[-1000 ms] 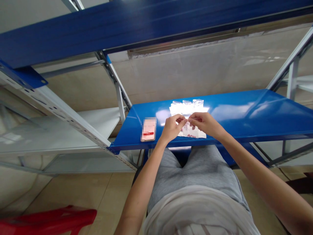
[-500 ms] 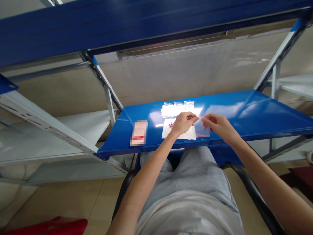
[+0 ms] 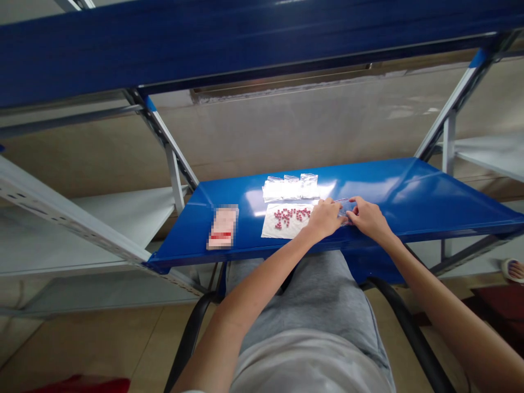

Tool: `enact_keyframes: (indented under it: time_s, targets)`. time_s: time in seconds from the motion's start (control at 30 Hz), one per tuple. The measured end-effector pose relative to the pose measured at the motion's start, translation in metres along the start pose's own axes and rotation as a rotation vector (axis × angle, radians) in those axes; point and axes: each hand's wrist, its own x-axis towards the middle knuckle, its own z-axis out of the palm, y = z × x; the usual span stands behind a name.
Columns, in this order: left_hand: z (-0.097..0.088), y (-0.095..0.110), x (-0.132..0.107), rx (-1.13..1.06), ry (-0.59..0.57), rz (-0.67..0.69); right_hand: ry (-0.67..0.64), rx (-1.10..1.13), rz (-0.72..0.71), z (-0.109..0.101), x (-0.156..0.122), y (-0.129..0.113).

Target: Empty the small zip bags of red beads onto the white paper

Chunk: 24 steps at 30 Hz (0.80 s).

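Both my hands rest at the front of the blue steel shelf [image 3: 388,213], on a small clear plastic bag [image 3: 346,206] that lies mostly hidden beneath them. My left hand [image 3: 325,219] has its fingers at the bag's left side. My right hand [image 3: 368,219] holds its right side. Just left of my left hand, a white paper sheet [image 3: 272,229] carries many small red pills. Behind it lies a row of clear plastic bags [image 3: 291,187]. A blurred pink-and-white packet [image 3: 223,227] lies further left.
Grey metal uprights and a blue crossbeam [image 3: 204,49] frame the shelf, with white shelves [image 3: 82,229] to the left. Black chair arms [image 3: 405,327] flank my grey-clad lap. A sandalled foot [image 3: 513,268] shows at the far right, and a red object [image 3: 77,385] at the bottom left.
My hands have moved down and right, bringing the small bag from the air onto the shelf. The paper and its red pills are now uncovered. The view has shifted slightly.
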Motion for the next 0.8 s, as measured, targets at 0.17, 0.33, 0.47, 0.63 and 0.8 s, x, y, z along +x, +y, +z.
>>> enact_keyframes:
  time_s: [0.17,0.33,0.47,0.63,0.8]
  targets:
    - [-0.002,-0.001,-0.007,0.101,-0.035,0.060,-0.013,-0.118,-0.046,-0.001,0.019,0.002]
    - [-0.028,-0.025,0.002,0.170,0.101,-0.096,0.001,0.049,-0.068,-0.004,0.071,-0.035]
    - [-0.049,-0.058,0.021,0.136,0.194,-0.349,-0.031,0.138,0.084,0.012,0.112,-0.070]
    - [-0.048,-0.091,0.050,-0.035,0.233,-0.405,0.016,0.173,0.213,0.040,0.131,-0.085]
    - [-0.039,-0.101,0.063,-0.142,0.261,-0.408,0.023,0.244,0.304,0.055,0.131,-0.084]
